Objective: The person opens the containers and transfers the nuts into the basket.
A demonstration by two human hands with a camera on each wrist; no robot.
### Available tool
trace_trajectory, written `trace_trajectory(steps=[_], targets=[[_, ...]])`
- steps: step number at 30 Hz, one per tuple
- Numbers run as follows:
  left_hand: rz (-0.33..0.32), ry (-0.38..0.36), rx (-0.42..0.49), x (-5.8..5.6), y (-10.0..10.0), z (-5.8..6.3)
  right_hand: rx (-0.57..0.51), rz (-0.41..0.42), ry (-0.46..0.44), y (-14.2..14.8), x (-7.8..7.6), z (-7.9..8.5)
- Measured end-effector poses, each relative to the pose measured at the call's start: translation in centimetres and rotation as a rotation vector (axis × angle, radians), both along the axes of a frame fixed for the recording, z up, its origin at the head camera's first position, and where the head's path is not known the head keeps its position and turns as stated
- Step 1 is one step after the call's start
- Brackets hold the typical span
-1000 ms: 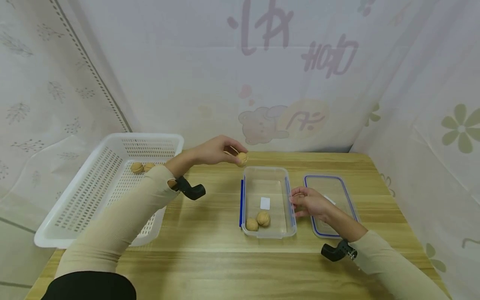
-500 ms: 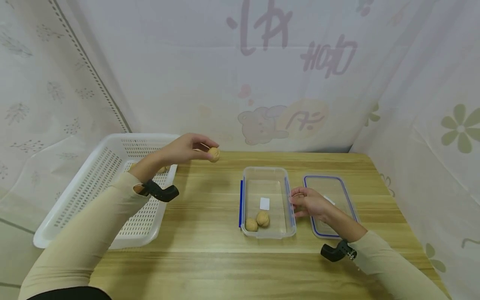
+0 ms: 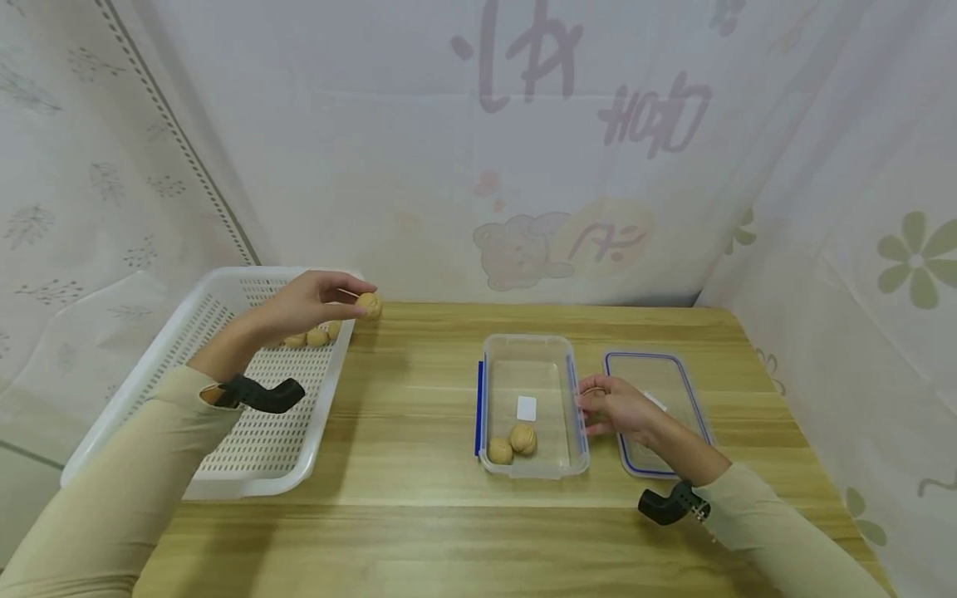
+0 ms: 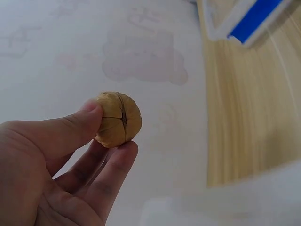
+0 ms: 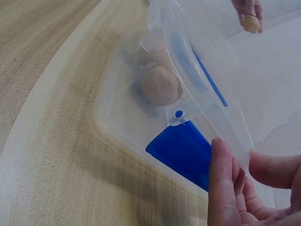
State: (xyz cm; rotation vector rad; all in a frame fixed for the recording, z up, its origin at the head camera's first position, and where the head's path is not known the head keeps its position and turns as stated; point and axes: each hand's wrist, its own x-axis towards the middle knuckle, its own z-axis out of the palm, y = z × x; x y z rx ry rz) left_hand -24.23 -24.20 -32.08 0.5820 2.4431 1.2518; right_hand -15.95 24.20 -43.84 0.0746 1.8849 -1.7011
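1. Left sleeve (image 3: pixel 112 477): long, pale beige, close-fitting, lightly creased; seen toward the near left corner of the table (image 3: pixel 419 544).
2. Right sleeve (image 3: pixel 785 531): matching pale beige cloth; seen toward the table's near right corner.
3. Left wrist mount (image 3: pixel 263 394): black, with a bent, blunt-ended arm, just beside the cuff.
4. Right wrist mount (image 3: pixel 668 503): black, likewise bent, with small metallic-looking details near the cuff.
5. Left hand (image 3: pixel 310 301) and right hand (image 3: pixel 616 407): both bare.

Table (image 3: pixel 419 531): basket (image 3: pixel 308 465) left, box (image 3: pixel 478 399) middle, lid (image 3: pixel 649 374) right, curtain (image 3: pixel 374 166) behind | in basket: walnuts (image 3: pixel 317 337), far right | in box: two walnuts (image 3: pixel 522 439), near left corner | left hand (image 3: pixel 306 303) with walnut (image 3: pixel 370 306): at basket's far right corner | right hand (image 3: pixel 616 405): at box's right wall
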Motion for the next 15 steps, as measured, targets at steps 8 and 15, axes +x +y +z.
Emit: trace_trajectory(steps=[8, 15], targets=[[0.040, 0.007, -0.015, 0.4, -3.4, -1.7, -0.005, 0.004, 0.004, 0.0, -0.1, 0.0], [0.084, 0.008, -0.092, 0.3, -6.0, -3.1, -0.007, -0.001, 0.003, 0.1, -0.1, -0.1]])
